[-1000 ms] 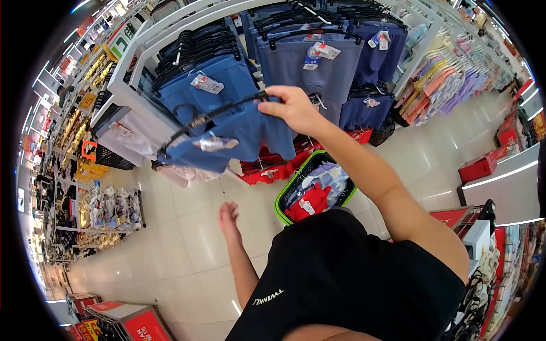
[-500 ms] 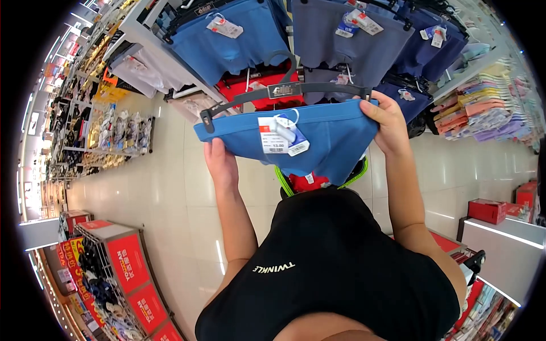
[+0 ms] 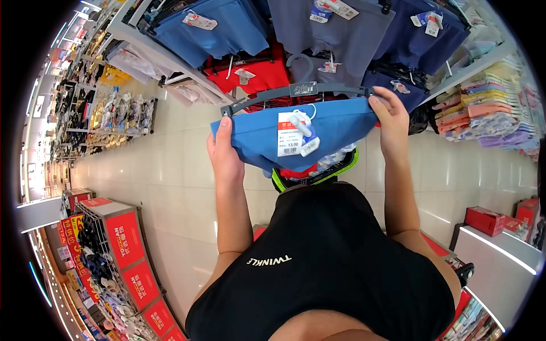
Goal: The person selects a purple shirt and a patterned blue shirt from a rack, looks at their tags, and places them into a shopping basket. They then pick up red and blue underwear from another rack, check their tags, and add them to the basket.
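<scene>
Blue underwear (image 3: pixel 256 136) hangs by its waistband from a dark clip hanger (image 3: pixel 273 95) in front of my body. My left hand (image 3: pixel 225 153) grips the left end, its thumb over the waistband by the clip. At the right end, my right hand (image 3: pixel 391 122) pinches the underwear and the hanger clip between thumb and fingers. A white and red price tag (image 3: pixel 290 135) and a blue tag lie on the front of the cloth. Below the underwear, a black basket with a green rim (image 3: pixel 347 163) holds red and patterned cloth.
Ahead, a rack holds hanging blue (image 3: pixel 213 34), grey (image 3: pixel 335 34), navy and red underwear (image 3: pixel 244 71). Folded pastel clothes (image 3: pixel 483 113) are stacked at the right. Red-panelled bins (image 3: pixel 125 238) stand at the lower left, and a red box (image 3: pixel 484 220) sits on a counter at the right.
My left hand has moved its thumb up over the waistband beside the clip. The underwear's left end has shifted right, and the view has moved relative to the rack.
</scene>
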`<control>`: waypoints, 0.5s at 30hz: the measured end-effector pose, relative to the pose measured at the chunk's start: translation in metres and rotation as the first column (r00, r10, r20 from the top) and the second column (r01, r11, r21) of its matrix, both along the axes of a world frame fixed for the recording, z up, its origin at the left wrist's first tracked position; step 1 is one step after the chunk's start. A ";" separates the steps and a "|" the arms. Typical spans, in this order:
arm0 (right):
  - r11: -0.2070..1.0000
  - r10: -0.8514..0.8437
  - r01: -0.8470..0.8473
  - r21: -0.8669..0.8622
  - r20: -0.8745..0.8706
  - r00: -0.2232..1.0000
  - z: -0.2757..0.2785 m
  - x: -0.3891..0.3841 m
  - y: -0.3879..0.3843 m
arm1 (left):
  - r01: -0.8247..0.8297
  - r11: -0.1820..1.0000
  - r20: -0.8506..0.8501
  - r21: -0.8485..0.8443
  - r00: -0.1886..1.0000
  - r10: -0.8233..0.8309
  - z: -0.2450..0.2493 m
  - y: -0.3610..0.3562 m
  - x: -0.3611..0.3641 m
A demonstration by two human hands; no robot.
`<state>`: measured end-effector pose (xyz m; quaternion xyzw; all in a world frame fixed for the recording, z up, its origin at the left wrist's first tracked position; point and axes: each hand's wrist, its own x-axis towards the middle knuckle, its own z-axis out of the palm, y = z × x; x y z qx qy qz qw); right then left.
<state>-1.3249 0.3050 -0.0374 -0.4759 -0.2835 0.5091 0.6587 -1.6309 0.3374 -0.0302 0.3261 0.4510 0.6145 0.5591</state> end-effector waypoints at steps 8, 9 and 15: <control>0.968 0.006 -0.195 0.160 0.758 0.652 -0.014 -0.019 -0.041 | -0.082 0.995 0.019 -0.054 0.996 0.083 -0.028 -0.022 0.042; 0.969 0.111 -0.239 0.066 0.746 0.656 -0.014 -0.029 -0.041 | -0.092 0.993 0.041 -0.068 0.995 0.095 -0.031 -0.025 0.048; 0.894 0.446 -0.419 -0.157 0.247 0.860 -0.042 -0.049 -0.043 | -0.165 0.972 0.161 -0.165 0.968 0.191 -0.045 -0.043 0.071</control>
